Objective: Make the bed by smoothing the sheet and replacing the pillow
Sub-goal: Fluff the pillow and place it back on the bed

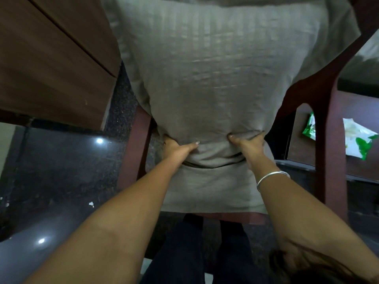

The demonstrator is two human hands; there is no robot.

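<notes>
Surface: a dark speckled polished stone floor [61, 171] fills the lower left of the frame, with two bright light reflections [99, 140] on it.
Room: a brown wood-grain furniture panel [51, 58] occupies the upper left. A brown wooden shelf [359, 111] stands at the right edge.
Support: a maroon plastic chair [326, 140] stands at the centre. Its armrest and leg show on the right, and another leg shows at left of centre.
Task object: a grey pillow [205, 78] in a wrinkled cover lies on the chair, filling the centre and top of the frame. Its lower edge reaches the front edge of the seat.
Left hand [176, 147]: at centre, it grips a fold of the pillow with the thumb on top. The fingers are hidden behind the fabric.
Right hand [248, 145]: just right of centre, its fingers are curled into a bunch of the same fold. A silver bangle [270, 176] circles the wrist.
Other things: green-and-white packets [359, 138] lie on the shelf, partly screened by the chair's leg and armrest.
Obstruction: both forearms cross the lower frame. Dark trousers [180, 253] show between them at bottom centre.
</notes>
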